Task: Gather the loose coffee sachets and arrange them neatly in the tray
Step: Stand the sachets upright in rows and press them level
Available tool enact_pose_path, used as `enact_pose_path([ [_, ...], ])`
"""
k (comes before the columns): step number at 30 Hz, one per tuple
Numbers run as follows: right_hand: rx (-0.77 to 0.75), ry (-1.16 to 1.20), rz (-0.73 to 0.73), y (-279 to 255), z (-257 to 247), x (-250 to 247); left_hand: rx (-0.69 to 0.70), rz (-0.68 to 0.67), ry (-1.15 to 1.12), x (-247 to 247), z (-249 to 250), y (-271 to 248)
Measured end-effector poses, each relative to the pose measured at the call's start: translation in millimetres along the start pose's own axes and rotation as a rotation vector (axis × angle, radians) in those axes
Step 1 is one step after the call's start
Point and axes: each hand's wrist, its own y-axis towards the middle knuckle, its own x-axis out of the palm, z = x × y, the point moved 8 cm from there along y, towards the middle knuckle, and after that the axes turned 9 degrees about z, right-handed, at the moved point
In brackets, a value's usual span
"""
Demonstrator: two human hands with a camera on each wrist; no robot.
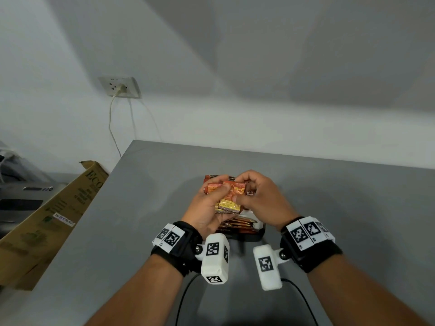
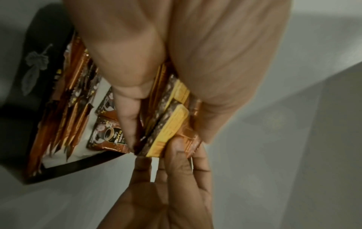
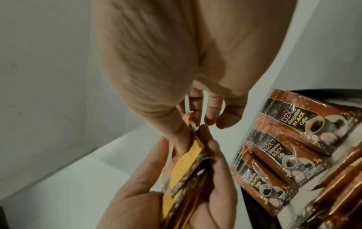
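Both hands hold one bundle of orange-and-yellow coffee sachets [image 1: 228, 199] just above a black tray [image 1: 258, 233] on the grey table. My left hand [image 1: 217, 195] grips the bundle from the left, with its fingers curled round the stack [image 2: 168, 119]. From the right, my right hand [image 1: 246, 194] pinches the bundle's end [image 3: 189, 128]. Several more brown "Black Coffee" sachets [image 3: 290, 139] lie overlapping in the tray, whose rim [image 2: 35, 69] bears a leaf pattern. The hands hide most of the tray in the head view.
A long cardboard box [image 1: 58, 208] leans at the table's left edge, with a metal appliance [image 1: 26, 191] beyond it. A wall socket [image 1: 120, 87] with a plugged cord is at the back left. Black cables [image 1: 183, 300] run near the front edge.
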Motion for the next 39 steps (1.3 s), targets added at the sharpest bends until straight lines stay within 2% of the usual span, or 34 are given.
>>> enact_pose_path([
  [4,0.081,0.139,0.016,-0.3,4.2,-3.1,-0.082,-0.041,-0.095,1.0,-3.6,1.6],
  [6,0.072,0.159,-0.001,-2.4,0.7,-1.7,-0.075,-0.062,-0.106,0.2,-3.3,2.3],
  [10,0.038,0.121,0.056,-2.6,-3.9,1.2,-0.073,-0.102,-0.129,7.8,-1.8,-1.5],
  [12,0.052,0.152,0.093,-1.9,-2.5,4.8,-0.026,-0.08,-0.108,8.4,-0.8,-1.1],
  [15,0.098,0.254,0.043,-6.6,-4.8,12.7,0.029,-0.028,-0.067,7.7,3.0,-0.7],
  [18,0.051,0.173,0.001,-11.8,-8.0,15.6,-0.022,0.016,-0.11,0.9,2.5,1.2],
  [21,0.028,0.078,0.094,-8.7,-3.4,8.7,-0.034,0.039,-0.094,-4.6,0.8,2.4],
  [24,0.154,0.236,0.24,-7.1,9.8,-10.9,-0.002,0.085,-0.042,-11.5,5.2,3.2],
  [27,0.226,0.305,0.259,-7.9,21.8,-17.7,0.051,0.137,0.015,-21.1,12.0,4.4],
  [32,0.168,0.187,0.281,-10.6,18.9,-15.5,0.158,0.262,0.12,-27.3,15.7,4.0],
  [34,0.093,0.058,0.281,-12.2,11.8,-10.8,0.2,0.298,0.152,-25.4,16.0,2.2],
  [39,-0.143,-0.237,0.156,-17.4,-8.4,18.6,0.3,0.319,0.234,-12.3,15.6,0.3],
])
